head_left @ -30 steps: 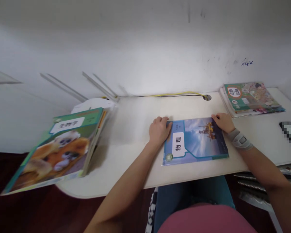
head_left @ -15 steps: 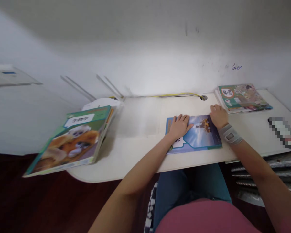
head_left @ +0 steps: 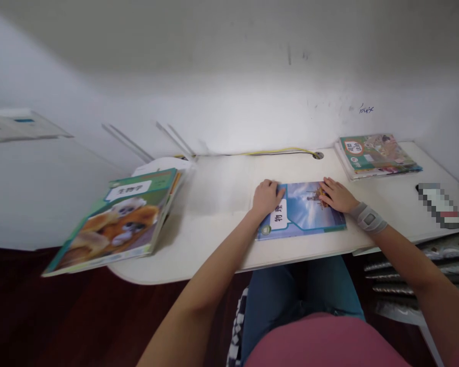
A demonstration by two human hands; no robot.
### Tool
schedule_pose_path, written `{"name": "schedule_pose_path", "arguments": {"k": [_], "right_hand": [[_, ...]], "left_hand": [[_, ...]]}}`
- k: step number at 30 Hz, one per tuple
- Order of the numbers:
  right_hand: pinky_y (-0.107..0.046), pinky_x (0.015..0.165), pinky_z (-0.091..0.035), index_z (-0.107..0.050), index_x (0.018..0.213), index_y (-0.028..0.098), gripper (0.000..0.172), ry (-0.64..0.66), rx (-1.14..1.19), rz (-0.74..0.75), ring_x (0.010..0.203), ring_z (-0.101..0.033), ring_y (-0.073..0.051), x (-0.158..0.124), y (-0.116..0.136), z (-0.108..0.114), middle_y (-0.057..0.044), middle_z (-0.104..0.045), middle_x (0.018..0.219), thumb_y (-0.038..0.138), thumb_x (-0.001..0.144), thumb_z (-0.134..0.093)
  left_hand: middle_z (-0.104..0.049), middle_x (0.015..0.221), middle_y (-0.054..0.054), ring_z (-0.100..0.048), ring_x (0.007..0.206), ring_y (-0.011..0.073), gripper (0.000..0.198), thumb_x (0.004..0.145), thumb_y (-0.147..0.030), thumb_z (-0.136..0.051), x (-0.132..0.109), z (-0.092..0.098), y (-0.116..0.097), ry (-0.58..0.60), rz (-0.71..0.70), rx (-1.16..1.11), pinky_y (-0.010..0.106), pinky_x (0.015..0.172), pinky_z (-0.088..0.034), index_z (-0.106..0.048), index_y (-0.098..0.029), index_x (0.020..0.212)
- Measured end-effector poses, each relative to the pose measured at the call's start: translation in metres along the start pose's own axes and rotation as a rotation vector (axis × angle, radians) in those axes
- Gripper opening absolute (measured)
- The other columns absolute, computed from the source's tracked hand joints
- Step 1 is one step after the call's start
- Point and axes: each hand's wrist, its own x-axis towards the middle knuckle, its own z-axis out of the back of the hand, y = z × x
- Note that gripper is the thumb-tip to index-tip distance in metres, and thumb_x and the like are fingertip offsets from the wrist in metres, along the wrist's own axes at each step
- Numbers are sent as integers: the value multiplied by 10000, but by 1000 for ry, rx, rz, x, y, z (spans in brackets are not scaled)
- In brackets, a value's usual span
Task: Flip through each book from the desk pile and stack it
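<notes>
A blue physics textbook (head_left: 308,214) lies sideways on the white desk, its cover showing a sea rig under a cloudy sky. At its left edge is my left hand (head_left: 266,198), fingers bent round the border and thumb over the cover. My right hand (head_left: 338,195), with a grey band at the wrist, rests on the right part of the cover. Its fingers are spread flat and partly hide the rig.
To the left, a biology textbook (head_left: 118,224) tops a tilted pile jutting past the white desk's (head_left: 210,244) rounded end. Another stack of textbooks (head_left: 378,155) stands at the back right. A blurred-out phone-like object (head_left: 443,206) lies at right. A yellow cable (head_left: 275,151) runs along the wall.
My left hand has slid left from the cover to the book's left edge, uncovering the title. My right hand has gone from the right edge onto the cover, its fingers now spread.
</notes>
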Motion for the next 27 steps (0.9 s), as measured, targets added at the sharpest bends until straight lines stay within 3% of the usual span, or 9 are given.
{"name": "schedule_pose_path", "arguments": {"k": [5,10,15,19,25,27], "right_hand": [[-467,1079,-328,-418,1406,82,597,3,-25,-24,1382,-331,-316,-1,6,-5,-197,-364,1497,469,964,-313],[-453,1081,-324,-417,1413,106,590,-8,-35,-45,1384,-333,-291,-1,8,-5,-173,-360,1507,471,968,-289],[-449,1089,-318,-409,1422,119,588,6,-40,-71,1394,-322,-272,-1,9,-3,-156,-351,1517,472,966,-295],[-446,1092,-316,-404,1426,116,599,17,-42,-69,1399,-312,-279,-1,9,-3,-158,-340,1522,479,965,-290],[-441,1096,-309,-403,1433,131,604,-5,-57,-84,1395,-315,-314,-2,8,-4,-176,-349,1513,493,960,-308],[-445,1095,-310,-403,1434,132,604,-5,-57,-81,1394,-315,-317,-1,7,-6,-179,-345,1513,494,960,-309]], "left_hand": [[-626,1073,186,-552,1069,328,480,933,-487,-342,9,5,8,1,45,65,451,917,-379,-629,-125,1062],[-662,1002,194,-554,1085,348,457,883,-517,-429,34,8,9,104,184,-184,435,926,-367,-670,-137,803],[-662,734,124,-629,888,298,407,814,-512,-526,40,20,25,163,272,-385,356,787,-433,-586,-179,588],[-664,728,83,-638,775,224,353,829,-488,-490,20,35,40,191,391,-614,311,686,-464,-604,-170,728],[-636,626,44,-611,606,173,393,728,-560,-614,-28,52,51,437,508,-926,287,581,-486,-596,-168,752],[-621,622,4,-592,591,151,375,708,-540,-653,-43,54,48,433,495,-1021,268,575,-474,-566,-192,816]]}}
